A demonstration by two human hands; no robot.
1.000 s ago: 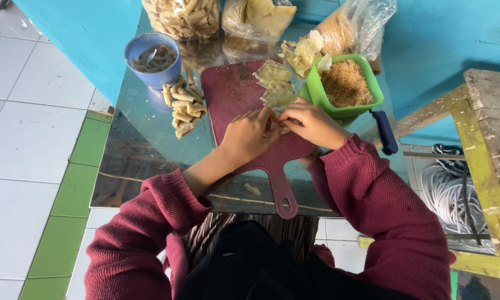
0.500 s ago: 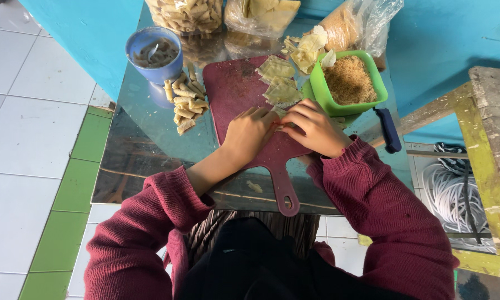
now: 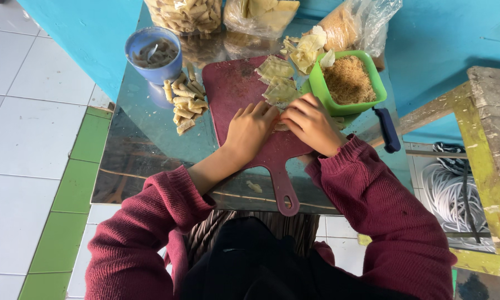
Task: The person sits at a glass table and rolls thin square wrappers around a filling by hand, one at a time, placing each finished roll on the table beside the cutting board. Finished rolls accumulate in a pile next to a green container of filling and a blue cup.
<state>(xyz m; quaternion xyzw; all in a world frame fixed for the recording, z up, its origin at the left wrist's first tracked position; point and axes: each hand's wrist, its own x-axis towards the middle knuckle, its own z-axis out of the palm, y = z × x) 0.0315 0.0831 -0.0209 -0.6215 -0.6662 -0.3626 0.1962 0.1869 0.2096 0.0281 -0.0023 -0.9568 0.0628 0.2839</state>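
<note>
We roll a wrapper (image 3: 281, 125) on the board (image 3: 233, 89).
Both hands (image 3: 250, 130) (image 3: 311, 123) pinch it; 1 pile of rolls (image 3: 184, 103) done, several wrappers (image 3: 276, 69) left.

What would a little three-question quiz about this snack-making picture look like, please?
1. True or false: both hands, left hand and right hand, rest on the dark red cutting board.
2. What colour is the tub holding the brown crumbly filling?
A. blue B. green C. yellow
3. Which side of the cutting board is the pile of folded snacks on, as the person sees it?

Key: 1 true. 2 B. 3 the left side, just below the blue cup.
</note>
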